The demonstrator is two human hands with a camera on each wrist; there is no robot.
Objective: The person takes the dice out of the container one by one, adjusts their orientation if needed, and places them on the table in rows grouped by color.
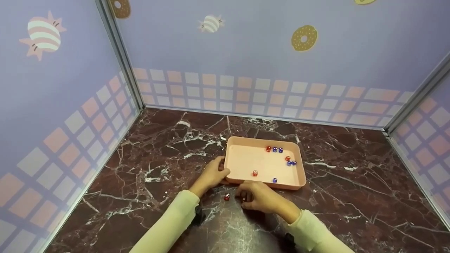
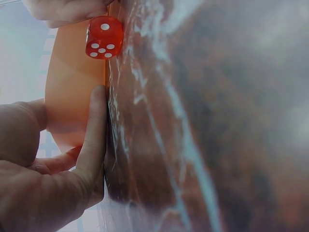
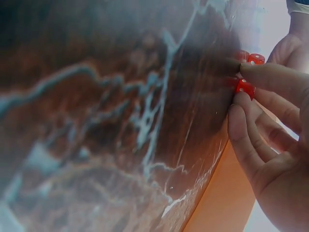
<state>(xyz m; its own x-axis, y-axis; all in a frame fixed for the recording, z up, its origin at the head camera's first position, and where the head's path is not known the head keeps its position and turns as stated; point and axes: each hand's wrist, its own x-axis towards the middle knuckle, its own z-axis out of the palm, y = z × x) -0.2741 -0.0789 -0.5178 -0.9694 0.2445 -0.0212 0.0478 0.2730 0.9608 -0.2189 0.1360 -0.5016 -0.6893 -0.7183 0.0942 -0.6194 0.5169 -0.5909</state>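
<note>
A shallow peach-coloured plastic tray [image 1: 242, 160] lies on the marbled table. My left hand [image 1: 212, 173] holds its near left corner, thumb at the rim and fingers along the outer wall; the left wrist view shows these fingers [image 2: 96, 125] against the tray's side. In front of the tray's near edge, my right hand [image 1: 262, 197] pinches a red die [image 3: 245, 88] between thumb and fingertips, close to the tabletop. A second red die [image 1: 227, 196] lies on the table between my hands, and shows large in the left wrist view, its one and five faces visible.
Inside the tray lie three red dice, one of them a red die [image 1: 255, 173] near the front, and several blue dice, such as a blue die [image 1: 275, 180]. Patterned panels [image 1: 225, 52] wall the table [image 1: 168, 147] at the back and both sides.
</note>
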